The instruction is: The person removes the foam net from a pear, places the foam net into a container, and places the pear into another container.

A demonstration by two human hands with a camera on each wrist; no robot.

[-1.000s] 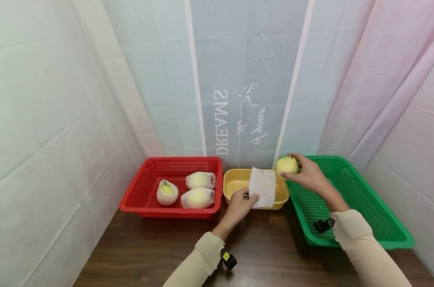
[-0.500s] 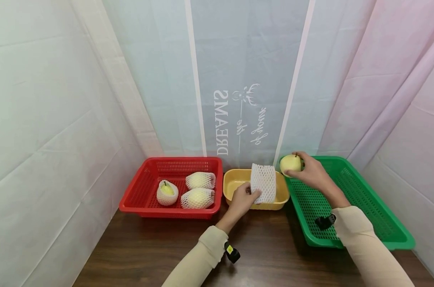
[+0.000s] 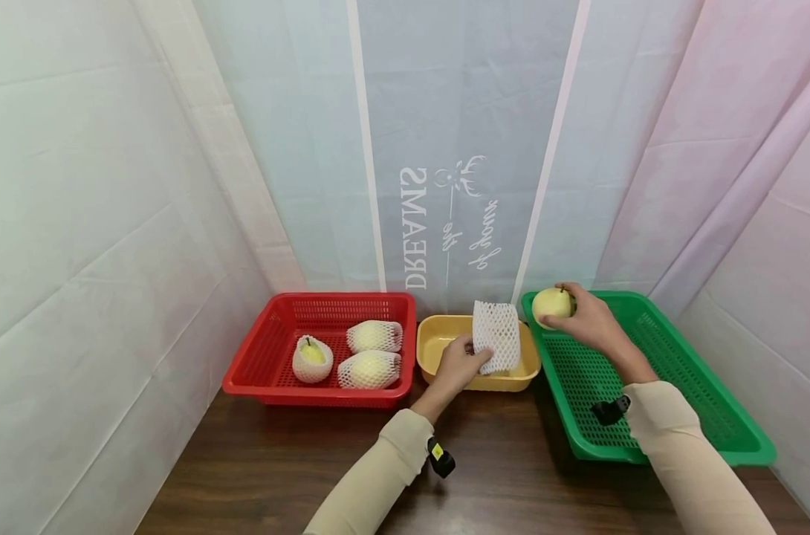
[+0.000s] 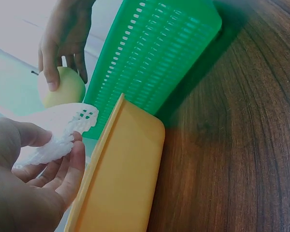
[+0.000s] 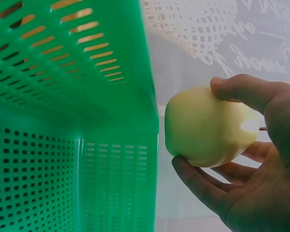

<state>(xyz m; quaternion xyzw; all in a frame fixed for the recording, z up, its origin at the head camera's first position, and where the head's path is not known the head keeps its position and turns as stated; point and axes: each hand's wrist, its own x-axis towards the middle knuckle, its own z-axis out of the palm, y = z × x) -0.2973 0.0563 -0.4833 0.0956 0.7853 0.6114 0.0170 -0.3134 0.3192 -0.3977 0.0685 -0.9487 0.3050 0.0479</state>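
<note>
My left hand [image 3: 455, 365] pinches a white foam net sleeve [image 3: 496, 336] between thumb and fingers, above the yellow basin [image 3: 438, 327]. The sleeve looks flattened, with nothing inside it. In the right hand [image 3: 594, 319] I grip a bare yellow pear [image 3: 552, 307] by its sides, its stem upward, over the far left corner of the green basket [image 3: 713, 405]. The right wrist view shows the pear [image 5: 208, 126] between thumb and fingers, just beside the basket wall. Sleeve and pear are apart.
A red basket [image 3: 244, 364] on the left holds a net-wrapped pear standing upright [image 3: 312, 360] and two wrapped pears lying down [image 3: 370, 369]. All the containers stand on a dark wooden table [image 3: 499, 475], against a printed curtain [image 3: 465, 111].
Both hands have shifted a little to the right, carrying the foam net sleeve and the pear. The sleeve has also risen slightly. The pear has moved from the basin's edge to over the green basket's corner.
</note>
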